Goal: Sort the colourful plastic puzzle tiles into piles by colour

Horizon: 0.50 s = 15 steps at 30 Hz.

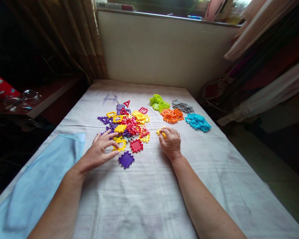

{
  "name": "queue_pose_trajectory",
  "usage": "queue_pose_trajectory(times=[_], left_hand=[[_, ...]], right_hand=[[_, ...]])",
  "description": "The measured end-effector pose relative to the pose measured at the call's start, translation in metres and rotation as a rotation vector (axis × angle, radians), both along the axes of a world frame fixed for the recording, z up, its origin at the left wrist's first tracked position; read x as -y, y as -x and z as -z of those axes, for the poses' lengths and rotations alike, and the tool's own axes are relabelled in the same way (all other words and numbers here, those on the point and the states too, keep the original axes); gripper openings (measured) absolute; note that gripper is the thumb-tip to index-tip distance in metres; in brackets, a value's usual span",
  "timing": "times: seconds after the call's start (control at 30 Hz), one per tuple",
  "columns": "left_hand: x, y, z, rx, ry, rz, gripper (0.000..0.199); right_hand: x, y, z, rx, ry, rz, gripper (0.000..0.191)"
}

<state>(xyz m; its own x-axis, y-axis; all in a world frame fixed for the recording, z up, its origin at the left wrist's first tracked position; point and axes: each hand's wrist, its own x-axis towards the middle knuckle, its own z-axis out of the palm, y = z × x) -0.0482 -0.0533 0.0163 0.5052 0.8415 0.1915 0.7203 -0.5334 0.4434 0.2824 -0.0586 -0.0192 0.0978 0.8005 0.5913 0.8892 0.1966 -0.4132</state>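
A mixed pile of purple, red and yellow [120, 128] notched plastic pieces lies on the cloth-covered table. My left hand [102, 147] is at the pile's left edge, fingers spread, beside a yellow open-frame piece [121, 145]. Near it lie a red square [136, 145] and a purple square [126, 160]. Right of the pile, my right hand [170, 141] has its fingers closed on yellow pieces [161, 131], partly hidden by the fingers. Beyond it are separate piles of green [158, 103], orange [172, 116], grey [182, 106] and blue [198, 122] pieces.
A light blue cloth [47, 179] lies along the table's left side. Glasses [30, 95] rest on a dark red shelf at the left. A pale wall [159, 49] stands behind the table [144, 199]. Fabrics hang at the right.
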Motion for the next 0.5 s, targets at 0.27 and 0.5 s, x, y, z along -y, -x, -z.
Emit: queue_pose_trajectory(times=[0.27, 0.5], left_hand=[[0.013, -0.037, -0.003, 0.023, -0.088, 0.063, 0.017], [0.022, -0.059, 0.005, 0.043, -0.195, 0.09, 0.026]], right_hand=[[0.018, 0.057, -0.011, -0.384, 0.205, -0.404, 0.022], [0.015, 0.067, -0.009, -0.724, 0.395, -0.525, 0.031]])
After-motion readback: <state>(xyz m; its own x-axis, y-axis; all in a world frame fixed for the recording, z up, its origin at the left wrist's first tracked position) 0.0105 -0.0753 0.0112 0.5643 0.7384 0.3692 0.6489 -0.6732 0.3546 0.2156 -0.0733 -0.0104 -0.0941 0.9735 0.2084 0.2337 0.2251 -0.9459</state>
